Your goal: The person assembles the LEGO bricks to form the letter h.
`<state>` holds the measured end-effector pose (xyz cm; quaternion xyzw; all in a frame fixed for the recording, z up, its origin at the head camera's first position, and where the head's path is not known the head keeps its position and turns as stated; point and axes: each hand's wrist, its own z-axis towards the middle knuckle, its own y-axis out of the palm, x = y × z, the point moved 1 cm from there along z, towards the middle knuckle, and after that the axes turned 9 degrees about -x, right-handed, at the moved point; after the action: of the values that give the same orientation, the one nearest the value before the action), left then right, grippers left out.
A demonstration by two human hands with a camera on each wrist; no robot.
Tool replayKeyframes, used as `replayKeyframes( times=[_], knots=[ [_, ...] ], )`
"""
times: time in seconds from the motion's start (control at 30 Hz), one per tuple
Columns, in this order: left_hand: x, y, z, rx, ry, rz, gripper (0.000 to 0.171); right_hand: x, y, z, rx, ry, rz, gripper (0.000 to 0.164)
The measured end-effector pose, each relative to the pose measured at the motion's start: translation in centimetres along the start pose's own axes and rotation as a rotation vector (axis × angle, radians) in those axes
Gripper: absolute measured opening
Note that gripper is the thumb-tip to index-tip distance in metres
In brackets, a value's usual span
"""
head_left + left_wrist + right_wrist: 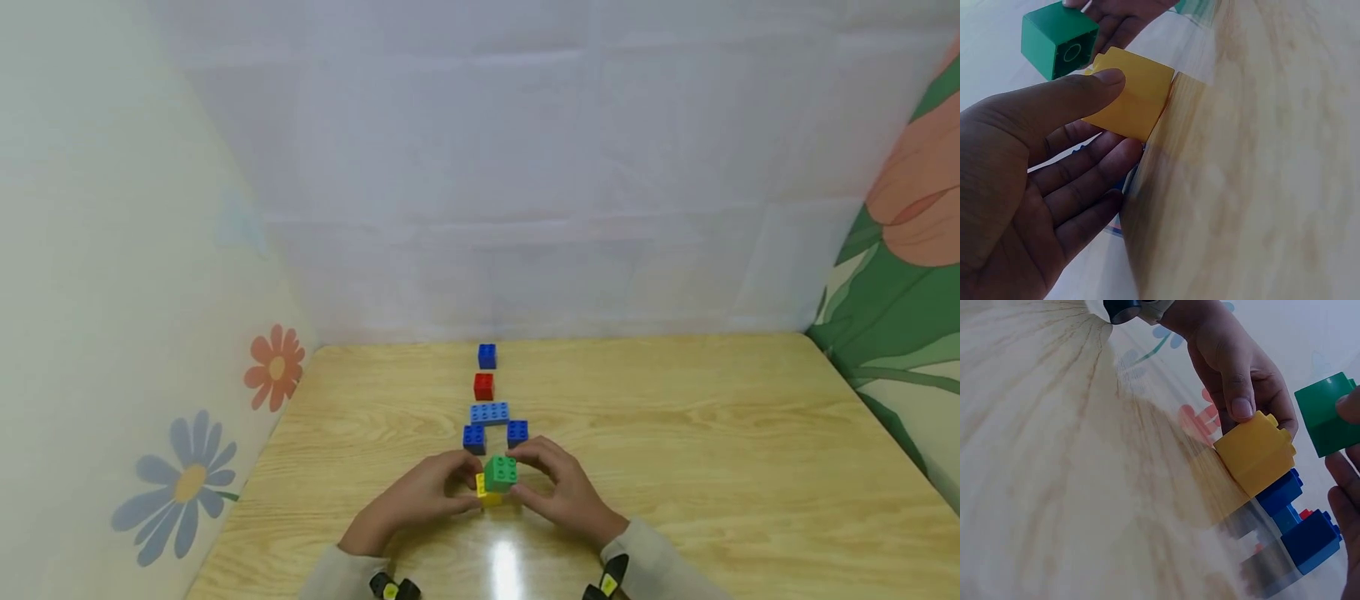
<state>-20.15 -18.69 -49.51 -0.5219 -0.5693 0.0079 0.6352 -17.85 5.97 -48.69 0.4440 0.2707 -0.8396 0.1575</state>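
Note:
A yellow toy building block (488, 498) stands on the tabletop, studs up. My left hand (429, 493) pinches it, with the thumb on the near side of the yellow block (1140, 94) in the left wrist view. Between the thumb and fingers of my right hand (564, 493) is a green block (500, 474) with studs on top. In the right wrist view the green block (1322, 419) hangs above and apart from the yellow block (1254, 456). The green block's hollow underside shows in the left wrist view.
Beyond the hands stand two dark blue blocks (474, 439), left and right. Behind them lie a longer light blue block (490, 414), a red block (483, 387) and another dark blue block (487, 357). The wooden table (675, 417) meets a white cloth backdrop (525, 275).

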Motion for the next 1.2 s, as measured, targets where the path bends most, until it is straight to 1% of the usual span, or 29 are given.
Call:
replayKeyframes(
  times=[0.23, 0.53, 0.67, 0.83, 1.0, 1.2],
  knots=[
    [0.0, 0.2, 0.4, 0.006, 0.010, -0.014, 0.040, 0.3, -0.2, -0.1, 0.003, -0.009, -0.026, 0.037],
    [0.1, 0.4, 0.9, 0.003, 0.049, -0.055, 0.038, 0.8, -0.4, -0.2, -0.001, 0.011, -0.044, 0.035],
    [0.1, 0.5, 1.1, 0.009, 0.045, -0.062, 0.038, 2.2, -0.2, -0.5, 0.002, 0.023, -0.050, 0.038],
    [-0.1, 0.7, 1.3, 0.008, 0.020, -0.071, 0.038, 3.7, -0.2, -0.7, -0.008, 0.027, -0.063, 0.039],
    [-0.2, 0.7, 1.3, 0.007, 0.020, -0.079, 0.038, 3.9, -0.2, -0.7, -0.015, 0.017, -0.059, 0.039],
    [-0.3, 0.7, 1.4, 0.003, 0.013, -0.087, 0.040, 3.9, -0.2, -0.7, -0.012, 0.064, -0.055, 0.040]
  ],
)
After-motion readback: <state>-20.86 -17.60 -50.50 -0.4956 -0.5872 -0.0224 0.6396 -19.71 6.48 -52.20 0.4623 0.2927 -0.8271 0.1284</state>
